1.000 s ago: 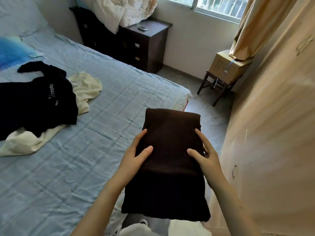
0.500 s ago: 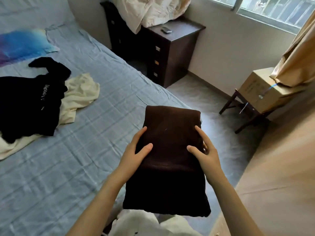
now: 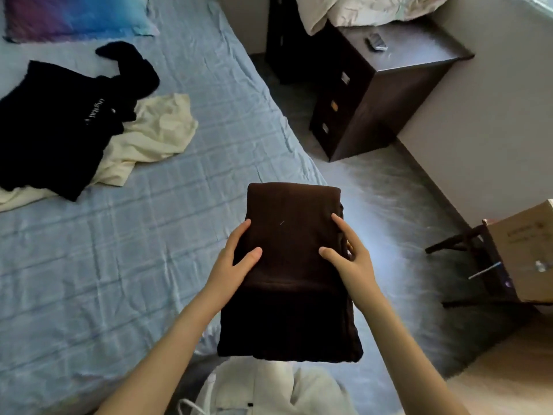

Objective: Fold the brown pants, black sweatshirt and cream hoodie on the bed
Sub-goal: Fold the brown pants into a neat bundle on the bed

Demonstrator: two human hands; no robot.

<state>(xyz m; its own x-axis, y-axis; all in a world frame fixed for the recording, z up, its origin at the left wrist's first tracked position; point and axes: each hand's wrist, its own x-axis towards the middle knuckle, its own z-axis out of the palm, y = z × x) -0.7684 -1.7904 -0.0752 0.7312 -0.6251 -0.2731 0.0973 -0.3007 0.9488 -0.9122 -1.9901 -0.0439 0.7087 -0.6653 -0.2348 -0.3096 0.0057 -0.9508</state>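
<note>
white garment (image 3: 269, 390): nearest, bottom edge, cut off by frame; what it is, can't tell.
hands: 2, both bare forearms in view.
left hand (image 3: 230, 265): on left side of the brown pants, thumb on top, fingers (image 3: 239, 235) curled round the left edge, gripping it.
right hand (image 3: 353, 262): on right side of same bundle, thumb on top, fingers along right edge, gripping; fingertips partly hidden behind the fabric.
brown pants (image 3: 290, 265): 1, folded into a thick rectangle, held up between both hands over the bed's right edge and the floor. Long axis runs near-to-far, away from the person; rounded fold end points far, open layered ends nearest. Underside hidden.
bed (image 3: 149, 235): 1, light blue wrinkled sheet, fills left half; left and near parts cut off.
floor (image 3: 389, 220): grey, right of the bed.
stool (image 3: 466, 265): 1, dark legs, right side, carrying a cardboard box (image 3: 526, 253), box cut off at right edge; print on it unreadable.
cream hoodie (image 3: 155, 136): 1, crumpled on bed, unfolded, mostly under the black one; hood not made out.
black sweatshirt (image 3: 59, 127): 1, spread on top of the cream hoodie, one sleeve pointing far-right; small white lettering, hard to read; left part cut off.
nightstand (image 3: 389, 94): 1, dark wood, three drawer pulls, small dark object (image 3: 376, 43) on top, can't identify.
pale bedding (image 3: 359, 10): heaped beyond nightstand, cut off at top.
pillow (image 3: 74, 13): 1, blue-purple, far end of bed, cut off.
</note>
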